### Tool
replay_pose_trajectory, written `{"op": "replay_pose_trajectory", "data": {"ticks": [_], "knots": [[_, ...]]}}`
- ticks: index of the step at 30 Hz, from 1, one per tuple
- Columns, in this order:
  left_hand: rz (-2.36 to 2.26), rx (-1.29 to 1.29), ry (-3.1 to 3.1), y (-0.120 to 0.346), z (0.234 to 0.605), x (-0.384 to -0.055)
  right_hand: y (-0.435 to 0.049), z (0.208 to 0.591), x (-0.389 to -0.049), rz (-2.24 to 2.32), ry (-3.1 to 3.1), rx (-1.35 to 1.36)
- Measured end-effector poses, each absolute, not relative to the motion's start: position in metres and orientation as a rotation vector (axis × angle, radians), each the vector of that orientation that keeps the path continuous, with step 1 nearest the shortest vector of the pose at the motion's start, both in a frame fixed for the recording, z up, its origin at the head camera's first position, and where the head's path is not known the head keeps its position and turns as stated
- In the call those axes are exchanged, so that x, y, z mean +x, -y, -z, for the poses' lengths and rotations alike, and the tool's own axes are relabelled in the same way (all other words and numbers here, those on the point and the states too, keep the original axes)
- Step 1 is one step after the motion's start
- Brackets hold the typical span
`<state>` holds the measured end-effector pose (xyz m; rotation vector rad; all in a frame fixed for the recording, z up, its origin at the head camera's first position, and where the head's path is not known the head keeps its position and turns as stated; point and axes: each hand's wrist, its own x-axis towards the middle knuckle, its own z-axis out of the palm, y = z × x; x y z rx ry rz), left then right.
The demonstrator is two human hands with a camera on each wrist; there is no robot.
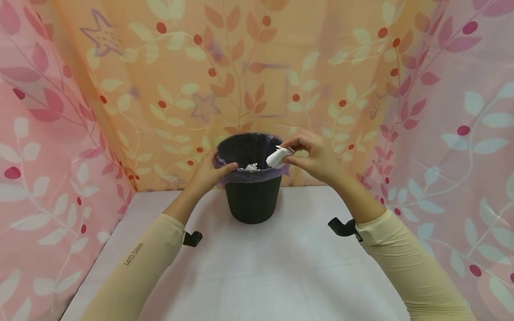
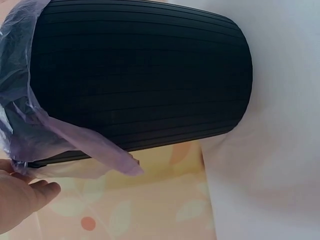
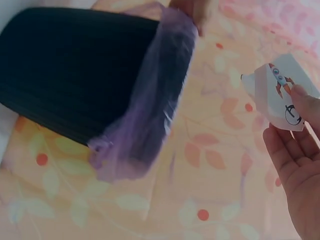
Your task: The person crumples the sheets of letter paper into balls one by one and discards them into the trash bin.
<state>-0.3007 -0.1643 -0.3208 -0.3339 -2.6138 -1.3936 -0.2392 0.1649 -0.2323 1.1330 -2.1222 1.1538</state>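
A black ribbed trash bin [image 1: 254, 205] stands upright on the white table, its mouth lined with a thin purple plastic bag [image 1: 257, 177] folded over the rim. My left hand [image 1: 206, 174] grips the bin's left rim, thumb on the near edge. In the left wrist view, that hand [image 2: 22, 200] is partly cut off beside the bag. Over the right side of the mouth, my right hand [image 1: 317, 156] pinches a folded white piece of paper [image 1: 278, 157]. Printed drawings show on this paper [image 3: 272, 100] in the right wrist view. Crumpled white paper [image 1: 253, 166] shows inside the bin.
The white table [image 1: 261, 276] runs back to an orange leaf-patterned curtain [image 1: 249, 58] just behind the bin. Pink patterned curtains [image 1: 36, 133] close in both sides. Black curved pieces [image 1: 341, 227] stick out at both sleeve cuffs.
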Motion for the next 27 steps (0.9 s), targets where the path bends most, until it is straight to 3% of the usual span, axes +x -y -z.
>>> {"op": "replay_pose_trajectory", "data": {"ticks": [13,27], "knots": [[1.339,-0.339,2.641,0.165,0.318,-0.301,-0.153,0.187,-0.285,-1.044,2.31,1.077],[1.384,-0.334,2.62,0.164,0.317,-0.299,-0.117,0.172,-0.354,-0.97,2.471,1.057]]}}
